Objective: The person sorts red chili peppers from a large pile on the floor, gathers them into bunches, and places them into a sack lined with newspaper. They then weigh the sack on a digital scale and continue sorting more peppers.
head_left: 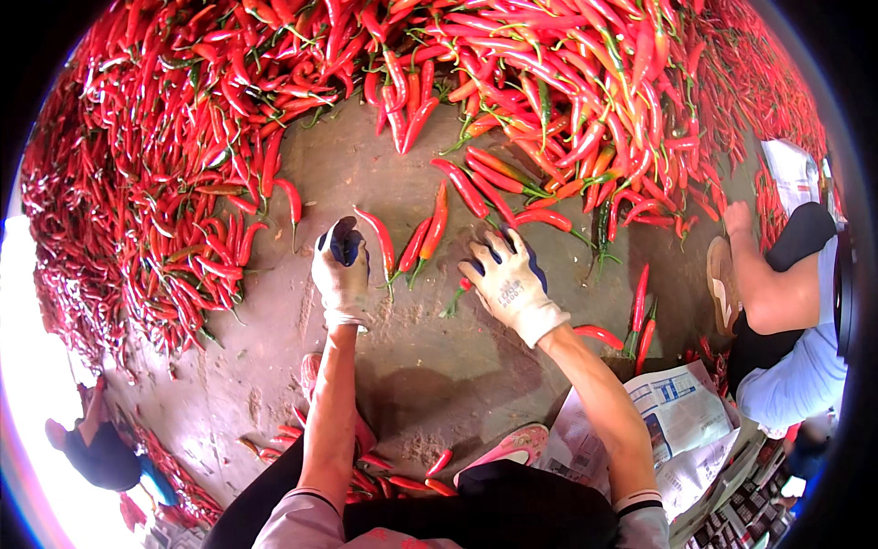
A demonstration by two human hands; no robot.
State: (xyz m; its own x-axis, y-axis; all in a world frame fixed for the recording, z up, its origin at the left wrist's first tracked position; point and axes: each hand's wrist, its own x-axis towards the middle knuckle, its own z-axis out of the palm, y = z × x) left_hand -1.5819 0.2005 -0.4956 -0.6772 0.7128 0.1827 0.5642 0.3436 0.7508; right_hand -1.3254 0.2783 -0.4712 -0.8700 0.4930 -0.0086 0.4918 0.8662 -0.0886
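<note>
White gloves with dark blue palms cover both my hands. My left hand (342, 274) is just above the floor, its fingers curved and apart around a hollow, with no pepper visible in it. Next to it lies a single red chili pepper (378, 240), and a pair of chili peppers (426, 236) rests between my hands. My right hand (508, 282) is bent over a red chili pepper (465, 285); its green stem end sticks out beside the thumb, while the rest is hidden under the glove. Loose chili peppers (494, 183) lie just beyond that hand.
Large heaps of red chili peppers (165, 137) (567, 82) spread along the left and far side of the bare floor (366, 169). Newspaper (681, 416) lies by my right forearm. One person (791, 311) sits at the right, another (101, 448) at the lower left.
</note>
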